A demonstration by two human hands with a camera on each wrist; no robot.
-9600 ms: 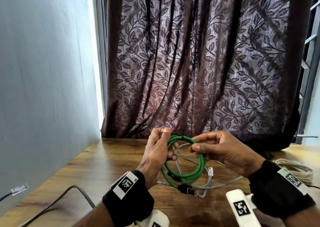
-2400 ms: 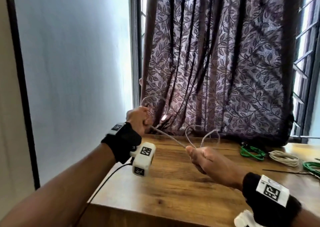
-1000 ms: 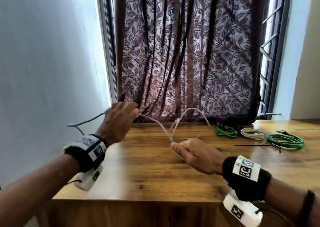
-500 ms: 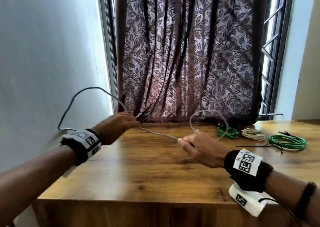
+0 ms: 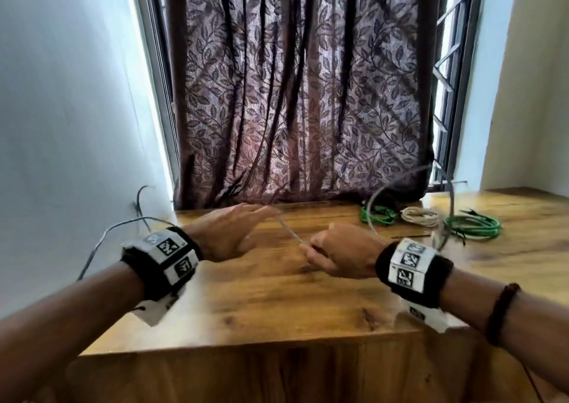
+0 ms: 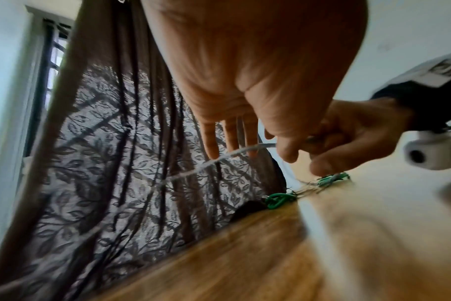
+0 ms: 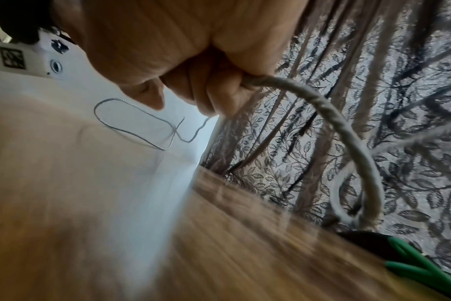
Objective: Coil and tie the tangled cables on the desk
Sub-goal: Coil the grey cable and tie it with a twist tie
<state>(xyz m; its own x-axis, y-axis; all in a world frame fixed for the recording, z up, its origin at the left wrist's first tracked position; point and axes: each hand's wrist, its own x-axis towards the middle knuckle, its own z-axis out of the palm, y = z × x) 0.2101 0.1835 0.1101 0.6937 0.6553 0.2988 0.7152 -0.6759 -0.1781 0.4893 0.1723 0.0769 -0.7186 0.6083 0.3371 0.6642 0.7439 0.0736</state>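
A thin grey braided cable (image 5: 289, 233) runs between my two hands above the wooden desk (image 5: 277, 304). My right hand (image 5: 326, 248) grips it in a fist, and a wide loop of it (image 5: 397, 181) arches up and to the right of that hand. My left hand (image 5: 243, 224) has straight fingers, and the cable (image 6: 232, 154) lies across the fingertips by the thumb. Its tail (image 5: 104, 236) trails past my left wrist along the wall. In the right wrist view the cable (image 7: 348, 130) curves out of my fist.
At the back right lie two green coils (image 5: 377, 216) (image 5: 474, 227), a pale coil (image 5: 420, 216) between them, and thin black ties (image 5: 409, 236). A dark leaf-patterned curtain (image 5: 301, 94) hangs behind the desk. A wall (image 5: 61, 125) stands close on the left.
My left hand has moved right and down towards my right hand, and its fingers have straightened. The loop by my right hand has grown wider. The tail on the left hangs lower.
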